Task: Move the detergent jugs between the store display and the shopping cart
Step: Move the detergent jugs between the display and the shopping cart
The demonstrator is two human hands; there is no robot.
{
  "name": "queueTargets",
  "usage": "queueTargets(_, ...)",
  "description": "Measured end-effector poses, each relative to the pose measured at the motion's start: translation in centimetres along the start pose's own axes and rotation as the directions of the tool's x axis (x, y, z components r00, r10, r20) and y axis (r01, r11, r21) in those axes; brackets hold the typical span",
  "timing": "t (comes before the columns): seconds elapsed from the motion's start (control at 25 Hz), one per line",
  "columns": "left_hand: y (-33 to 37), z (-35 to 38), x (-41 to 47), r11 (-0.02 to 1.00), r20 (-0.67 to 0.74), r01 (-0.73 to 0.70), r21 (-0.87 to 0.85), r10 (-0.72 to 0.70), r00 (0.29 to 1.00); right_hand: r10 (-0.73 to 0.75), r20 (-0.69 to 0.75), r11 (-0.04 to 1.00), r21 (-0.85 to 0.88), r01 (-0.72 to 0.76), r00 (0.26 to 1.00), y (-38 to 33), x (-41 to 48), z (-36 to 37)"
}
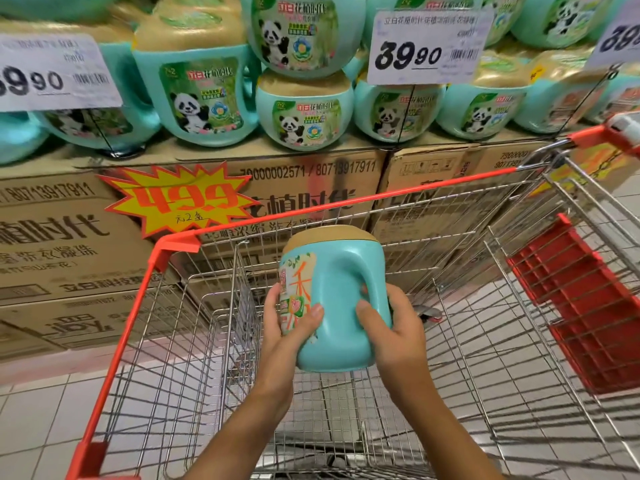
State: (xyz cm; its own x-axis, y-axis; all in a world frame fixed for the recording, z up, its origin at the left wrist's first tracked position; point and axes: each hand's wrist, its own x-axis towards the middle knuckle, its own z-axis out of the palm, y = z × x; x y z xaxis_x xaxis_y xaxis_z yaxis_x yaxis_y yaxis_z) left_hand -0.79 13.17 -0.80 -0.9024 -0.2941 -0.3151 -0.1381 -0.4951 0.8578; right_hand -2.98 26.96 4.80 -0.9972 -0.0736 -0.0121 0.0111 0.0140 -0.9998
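Store display (311, 188): stacked cardboard cartons topped with rows of teal panda-label detergent jugs (304, 110), white price cards hanging in front. Wire shopping cart (346, 202), orange rim, parked against display. Single teal jug (334, 299), tan cap, held upright above cart basket. Left hand (287, 320) grips label side; right hand (389, 327) grips handle side.

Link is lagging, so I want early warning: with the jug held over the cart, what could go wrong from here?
The jug, gripped only at its lower end by the left hand and right hand, could slip and drop into the wire cart. The display jugs sit stacked two high; a bump may topple them.
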Motion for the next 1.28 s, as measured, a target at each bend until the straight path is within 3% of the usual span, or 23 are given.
queueTargets(0.16,0.9,-0.9,1.0,0.998,-0.033,0.06,-0.036,-0.061,0.998,0.082,0.029,0.976,0.201,-0.087,0.996,-0.7,0.4,-1.3)
queueTargets(0.36,1.8,-1.2,1.2,0.972,0.121,0.066,-0.224,-0.039,0.992,0.172,0.144,0.914,0.345,-0.212,0.975,-1.6,1.4,-2.7)
queueTargets(0.52,2.5,-0.8,0.2,0.98,0.123,0.051,-0.192,-0.027,0.992,0.145,0.092,0.946,0.279,-0.165,0.985,-1.2,1.7,-2.8)
queueTargets(0.84,5.2,-1.6,-2.5,0.998,-0.027,-0.064,-0.029,0.063,0.998,0.121,0.044,0.99,0.069,-0.123,0.992,-0.8,0.5,-0.3)
queueTargets(1.0,5.7,-4.3,-4.4,0.995,-0.08,-0.094,0.039,0.097,0.992,0.101,0.135,0.995,-0.01,-0.1,0.986,-0.2,-0.3,2.1)
queueTargets(1.28,4.6,-7.6,-9.2,0.989,-0.291,-0.115,0.098,0.139,0.947,0.152,0.335,0.985,0.028,-0.171,0.93,2.1,-2.2,5.3)
